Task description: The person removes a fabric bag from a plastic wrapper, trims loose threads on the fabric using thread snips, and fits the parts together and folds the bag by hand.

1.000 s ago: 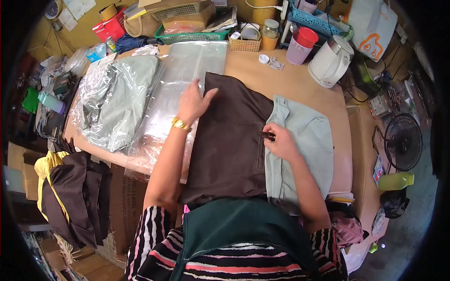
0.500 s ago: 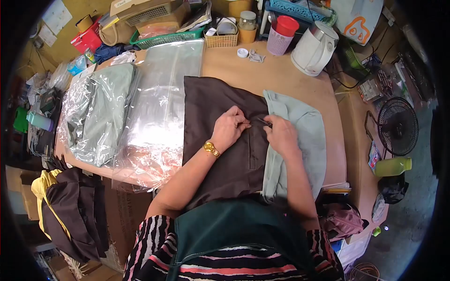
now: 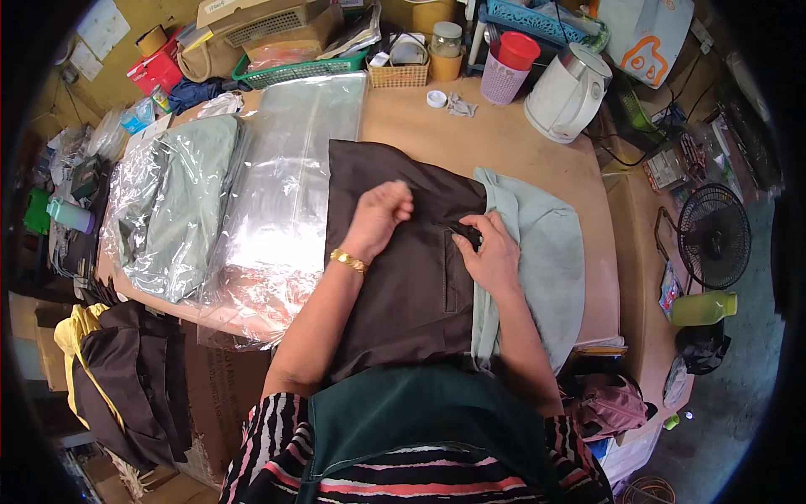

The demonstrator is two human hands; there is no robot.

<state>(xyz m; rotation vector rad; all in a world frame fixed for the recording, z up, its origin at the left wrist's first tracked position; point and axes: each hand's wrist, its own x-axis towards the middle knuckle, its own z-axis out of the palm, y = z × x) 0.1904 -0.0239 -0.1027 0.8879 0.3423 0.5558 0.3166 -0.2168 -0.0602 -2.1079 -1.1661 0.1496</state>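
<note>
A dark brown cloth piece (image 3: 386,286) with a stitched pocket slit lies on the table before me, beside a pale green cloth (image 3: 546,252) on its right. My right hand (image 3: 491,256) holds small dark thread snips (image 3: 468,234), their tip at the top end of the slit. My left hand (image 3: 380,220) is raised a little above the brown cloth, apart from the slit. Its fingers are curled together and slightly blurred; whether a thread is in them is too small to tell. A gold watch (image 3: 348,260) circles the left wrist.
Clear plastic bags (image 3: 290,168) lie left of the brown cloth, beside bagged pale green garments (image 3: 180,202). A white kettle (image 3: 568,92), a red cup (image 3: 518,52) and baskets (image 3: 399,74) line the back. A black fan (image 3: 714,231) stands at right.
My left hand has pulled away from the slit, up and to the left. The right hand with the snips has shifted slightly down and left.
</note>
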